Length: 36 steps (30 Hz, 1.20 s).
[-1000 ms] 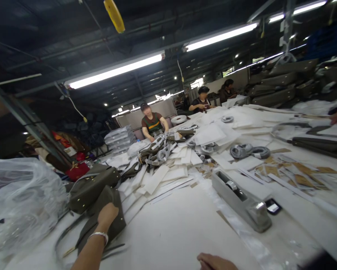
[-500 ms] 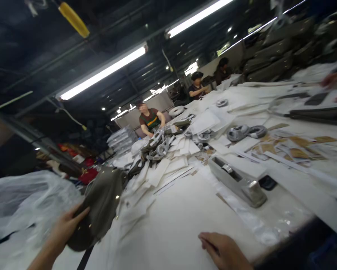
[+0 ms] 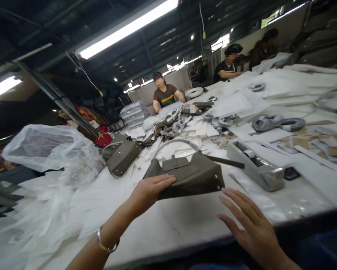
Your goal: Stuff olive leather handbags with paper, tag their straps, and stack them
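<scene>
An olive-green handbag (image 3: 190, 174) lies on its side on the white table right in front of me, its strap reaching back and to the right. The fingers of my left hand (image 3: 150, 193) are stretched out flat against the bag's left part; the thumb is hidden. Beside the bag's near right corner, my right hand (image 3: 249, 221) is spread with nothing in it, and a small gap seems to separate its fingertips from the bag. A second olive bag (image 3: 125, 157) with small metal studs rests farther back on the left.
A grey tape dispenser (image 3: 255, 167) stands right of the bag. Clear plastic wrapping (image 3: 53, 150) bulges up on the left over thin white sheets. Coiled grey straps (image 3: 277, 123) and paper scraps lie behind. A co-worker (image 3: 167, 95) sits across the table.
My left hand, earlier gripping an olive bag at the left, is now at a bag in the middle. My right hand has opened from a closed shape. The view has shifted left.
</scene>
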{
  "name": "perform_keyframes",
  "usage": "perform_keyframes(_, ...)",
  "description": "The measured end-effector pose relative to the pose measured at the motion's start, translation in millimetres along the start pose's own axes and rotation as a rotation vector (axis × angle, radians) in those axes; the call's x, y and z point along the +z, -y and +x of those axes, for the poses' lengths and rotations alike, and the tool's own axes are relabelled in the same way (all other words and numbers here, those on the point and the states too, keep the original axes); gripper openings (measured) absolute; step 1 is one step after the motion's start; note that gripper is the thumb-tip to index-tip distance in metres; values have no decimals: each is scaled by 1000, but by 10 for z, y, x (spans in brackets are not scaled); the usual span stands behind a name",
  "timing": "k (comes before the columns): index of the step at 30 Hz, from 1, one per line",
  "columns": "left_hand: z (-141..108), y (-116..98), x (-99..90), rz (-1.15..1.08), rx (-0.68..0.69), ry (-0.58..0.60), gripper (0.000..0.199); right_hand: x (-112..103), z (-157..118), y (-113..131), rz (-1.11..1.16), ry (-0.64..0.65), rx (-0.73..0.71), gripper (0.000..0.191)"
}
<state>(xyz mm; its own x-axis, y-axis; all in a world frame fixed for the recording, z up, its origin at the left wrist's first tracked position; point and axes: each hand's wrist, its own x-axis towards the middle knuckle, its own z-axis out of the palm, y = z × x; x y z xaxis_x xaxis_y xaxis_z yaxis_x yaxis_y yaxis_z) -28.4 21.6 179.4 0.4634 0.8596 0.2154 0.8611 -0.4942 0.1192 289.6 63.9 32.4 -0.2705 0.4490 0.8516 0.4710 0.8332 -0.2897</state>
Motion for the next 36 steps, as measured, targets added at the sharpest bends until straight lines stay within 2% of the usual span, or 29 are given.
perform_keyframes(3, -184, -56, 502, -76, -1, 184, 61, -1, 92, 42, -83, 296, -124, 61)
perform_keyframes(5, -306, -80, 728, -81, -25, 262, 61, 74, 119, 33, -74, 476, -157, 63)
perform_keyframes(9, -439, -61, 912, 10, -73, 246, 79, 230, 218, -17, -56, 667, -139, 66)
perform_keyframes(12, -477, -17, 1011, 67, -90, 201, 75, 266, 317, -67, -48, 714, -106, 70)
perform_keyframes(14, -518, -3, 1112, 89, -108, 134, 64, 258, 302, -91, -12, 653, 27, 75)
perform_keyframes(16, -576, -5, 1230, 97, -116, 31, 53, 251, 181, -84, 83, 530, 303, 78)
perform_keyframes(19, -663, -22, 1384, 75, -119, -157, 42, 286, -89, 7, 409, 390, 815, 69)
perform_keyframes(21, -688, -37, 1429, 30, -128, -268, 38, 332, -174, 112, 677, 387, 1017, 59)
perform_keyframes(22, -685, -47, 1426, -6, -140, -318, 37, 350, -153, 172, 772, 383, 1047, 56)
perform_keyframes(24, -648, -89, 1376, -107, -182, -424, 35, 361, 25, 300, 828, 310, 993, 55)
perform_keyframes(27, -531, -252, 1281, -340, -286, -624, 32, 294, 528, 509, 736, 145, 766, 64)
perform_keyframes(29, -446, -441, 1300, -522, -398, -763, 29, 229, 888, 655, 667, 169, 572, 70)
perform_keyframes(31, -403, -661, 1424, -678, -539, -834, 31, 205, 1169, 768, 561, 294, 330, 70)
perform_keyframes(32, -410, -764, 1515, -735, -598, -815, 33, 221, 1262, 794, 499, 379, 200, 69)
perform_keyframes(34, -497, -924, 1698, -833, -599, -624, 33, 310, 1333, 761, 407, 586, -41, 63)
perform_keyframes(36, -663, -995, 1792, -917, -400, -310, 29, 434, 1252, 615, 350, 790, -203, 51)
